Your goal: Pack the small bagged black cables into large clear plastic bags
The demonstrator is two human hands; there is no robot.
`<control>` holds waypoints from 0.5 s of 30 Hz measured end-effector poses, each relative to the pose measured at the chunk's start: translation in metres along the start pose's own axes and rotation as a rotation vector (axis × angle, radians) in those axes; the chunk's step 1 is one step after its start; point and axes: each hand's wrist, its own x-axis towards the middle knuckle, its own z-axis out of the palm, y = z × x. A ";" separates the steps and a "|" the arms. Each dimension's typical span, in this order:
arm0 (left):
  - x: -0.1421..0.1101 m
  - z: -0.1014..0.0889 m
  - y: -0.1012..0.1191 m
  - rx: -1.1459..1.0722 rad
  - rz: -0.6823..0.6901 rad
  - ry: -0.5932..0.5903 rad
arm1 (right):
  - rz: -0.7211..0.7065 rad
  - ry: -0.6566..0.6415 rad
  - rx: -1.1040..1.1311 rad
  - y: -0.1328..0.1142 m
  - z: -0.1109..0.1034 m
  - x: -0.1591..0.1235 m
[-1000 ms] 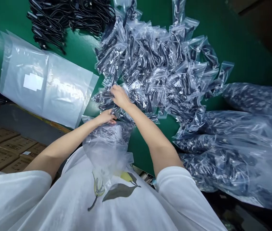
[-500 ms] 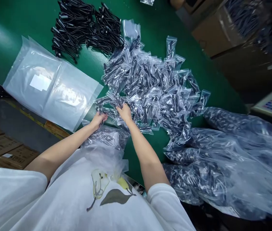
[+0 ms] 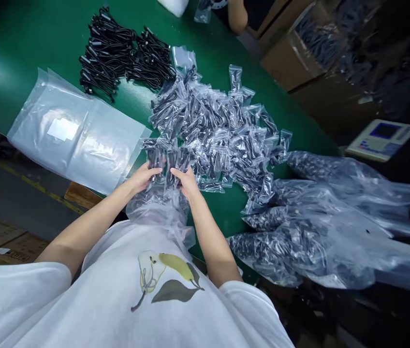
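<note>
My left hand (image 3: 141,177) and my right hand (image 3: 186,181) are closed on a bunch of small clear bags of black cables (image 3: 165,162), held between them at the near edge of the green table (image 3: 38,38). Just below my hands a large clear plastic bag (image 3: 157,212) hangs open against my white shirt, with bagged cables inside. A heap of the same small bagged cables (image 3: 219,130) spreads over the table beyond my hands.
Loose bundles of black cables (image 3: 125,55) lie at the far side. A stack of flat large clear bags (image 3: 78,133) lies to the left. Big filled bags (image 3: 321,227) sit at right, near a scale (image 3: 382,137). Cardboard boxes (image 3: 299,53) stand beyond.
My right hand drew back from the heap toward me with a bunch of small bags. My left hand rose to join it. The view shifted so the table appears farther.
</note>
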 end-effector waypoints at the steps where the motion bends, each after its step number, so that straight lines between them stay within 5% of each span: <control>1: -0.006 0.008 0.004 0.030 0.005 -0.076 | -0.047 -0.011 -0.034 -0.006 0.001 -0.010; 7: -0.051 0.056 0.031 0.188 0.050 -0.459 | -0.314 0.023 -0.493 -0.047 0.012 -0.058; 11: -0.095 0.072 0.053 0.773 0.315 -0.733 | -0.466 0.183 -0.716 -0.062 -0.007 -0.094; 15: -0.161 0.078 0.069 1.481 0.621 -0.988 | -0.512 0.501 -0.745 -0.053 -0.046 -0.175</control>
